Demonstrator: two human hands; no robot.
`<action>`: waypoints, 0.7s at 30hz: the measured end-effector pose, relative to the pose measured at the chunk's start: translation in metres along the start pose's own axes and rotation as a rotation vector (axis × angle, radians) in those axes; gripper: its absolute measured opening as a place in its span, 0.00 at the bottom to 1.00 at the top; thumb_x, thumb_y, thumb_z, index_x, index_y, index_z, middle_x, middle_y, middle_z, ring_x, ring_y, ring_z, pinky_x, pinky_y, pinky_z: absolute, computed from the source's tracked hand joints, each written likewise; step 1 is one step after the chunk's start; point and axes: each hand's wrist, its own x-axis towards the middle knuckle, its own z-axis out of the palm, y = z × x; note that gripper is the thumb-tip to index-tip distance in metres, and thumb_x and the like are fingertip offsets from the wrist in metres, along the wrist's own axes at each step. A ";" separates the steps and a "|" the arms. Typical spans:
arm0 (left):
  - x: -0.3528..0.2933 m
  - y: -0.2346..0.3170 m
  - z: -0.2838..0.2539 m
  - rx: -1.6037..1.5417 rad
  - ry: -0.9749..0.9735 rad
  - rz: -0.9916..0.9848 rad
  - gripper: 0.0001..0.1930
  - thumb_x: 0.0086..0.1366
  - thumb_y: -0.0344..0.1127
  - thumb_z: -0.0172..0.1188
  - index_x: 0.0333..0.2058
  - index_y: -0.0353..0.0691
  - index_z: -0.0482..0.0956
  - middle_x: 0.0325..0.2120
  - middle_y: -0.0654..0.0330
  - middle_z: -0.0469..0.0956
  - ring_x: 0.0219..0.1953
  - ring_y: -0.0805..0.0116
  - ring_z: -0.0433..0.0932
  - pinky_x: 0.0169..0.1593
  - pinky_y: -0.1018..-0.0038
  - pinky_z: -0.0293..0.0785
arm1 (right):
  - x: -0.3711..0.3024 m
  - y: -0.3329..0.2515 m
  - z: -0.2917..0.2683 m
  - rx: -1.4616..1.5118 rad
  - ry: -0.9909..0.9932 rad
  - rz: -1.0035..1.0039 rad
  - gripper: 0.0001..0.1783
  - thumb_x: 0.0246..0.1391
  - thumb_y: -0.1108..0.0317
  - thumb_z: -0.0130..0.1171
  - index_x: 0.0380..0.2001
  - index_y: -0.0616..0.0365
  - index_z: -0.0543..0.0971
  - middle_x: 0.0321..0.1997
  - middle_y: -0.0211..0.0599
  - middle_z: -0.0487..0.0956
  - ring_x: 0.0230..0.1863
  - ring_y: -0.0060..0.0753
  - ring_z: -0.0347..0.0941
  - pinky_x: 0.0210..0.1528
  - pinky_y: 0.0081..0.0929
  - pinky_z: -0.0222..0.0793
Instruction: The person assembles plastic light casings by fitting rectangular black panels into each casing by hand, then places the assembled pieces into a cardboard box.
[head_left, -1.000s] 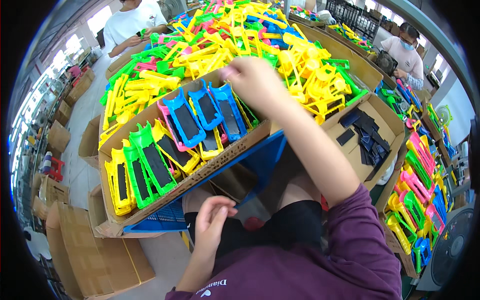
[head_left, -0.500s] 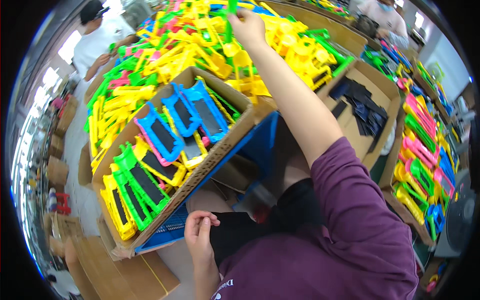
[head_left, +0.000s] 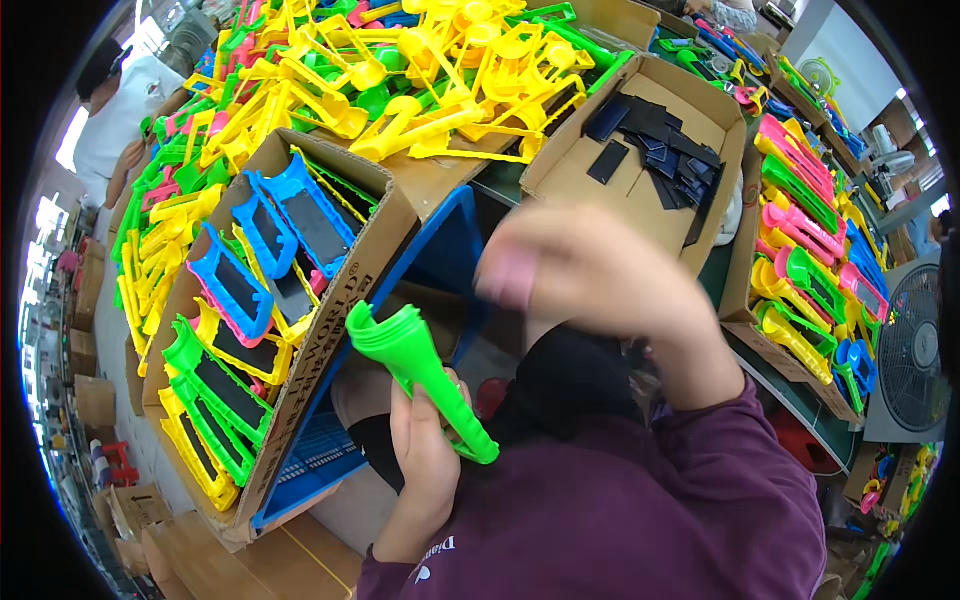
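My left hand (head_left: 425,455) is wrapped round a bright green plastic housing (head_left: 418,365), low in front of my body. The piece flares into a rounded, ridged end and narrows to a handle-like end at the lower right. My right hand (head_left: 570,262) hangs above my lap, smeared by motion, so its fingers cannot be read. It is apart from the green piece. Beyond it, several thin dark rectangular panels (head_left: 660,145) lie loose in a shallow cardboard box (head_left: 562,178).
A cardboard box (head_left: 378,205) at my left holds yellow, green and blue housings with dark panels on them. Behind it rises a large heap of yellow and green plastic parts (head_left: 440,120). Another filled box (head_left: 740,300) and a fan (head_left: 910,335) stand right. A person (head_left: 130,110) works far left.
My right hand has come back from the heap toward my lap. The green piece it held up there is now in my left hand. The view has shifted to the right.
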 end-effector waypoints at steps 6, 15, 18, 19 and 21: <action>0.008 -0.002 0.011 -0.012 -0.053 -0.093 0.10 0.63 0.40 0.37 0.33 0.40 0.62 0.16 0.69 0.55 0.15 0.84 0.51 0.19 0.86 0.48 | 0.017 0.127 -0.085 -0.890 0.197 0.939 0.32 0.46 0.41 0.47 0.29 0.65 0.76 0.33 0.46 0.77 0.37 0.44 0.73 0.39 0.36 0.68; 0.000 -0.006 -0.010 -0.013 -0.081 -0.091 0.11 0.64 0.41 0.36 0.33 0.40 0.62 0.15 0.67 0.57 0.15 0.82 0.54 0.18 0.86 0.49 | 0.021 0.140 -0.087 -0.745 -0.026 1.062 0.14 0.39 0.66 0.51 0.17 0.70 0.73 0.15 0.43 0.74 0.14 0.34 0.72 0.16 0.27 0.69; -0.004 -0.007 -0.016 -0.076 -0.046 -0.103 0.11 0.65 0.40 0.35 0.32 0.40 0.62 0.15 0.67 0.57 0.16 0.82 0.54 0.18 0.86 0.50 | 0.007 0.150 -0.101 -0.760 0.128 1.064 0.17 0.45 0.63 0.42 0.19 0.67 0.72 0.17 0.39 0.73 0.16 0.29 0.70 0.19 0.26 0.67; -0.004 -0.008 -0.018 -0.086 -0.024 -0.093 0.11 0.65 0.40 0.35 0.32 0.40 0.62 0.15 0.67 0.57 0.16 0.82 0.54 0.18 0.86 0.50 | 0.000 0.139 -0.095 -0.581 0.283 0.926 0.17 0.47 0.60 0.41 0.23 0.64 0.72 0.18 0.35 0.72 0.16 0.25 0.67 0.19 0.24 0.67; -0.005 -0.009 -0.020 -0.133 -0.048 -0.063 0.10 0.65 0.39 0.35 0.31 0.41 0.61 0.16 0.67 0.57 0.16 0.82 0.54 0.19 0.86 0.50 | -0.016 0.099 -0.071 0.017 0.605 0.633 0.15 0.52 0.61 0.45 0.32 0.63 0.72 0.22 0.30 0.73 0.19 0.21 0.67 0.24 0.24 0.66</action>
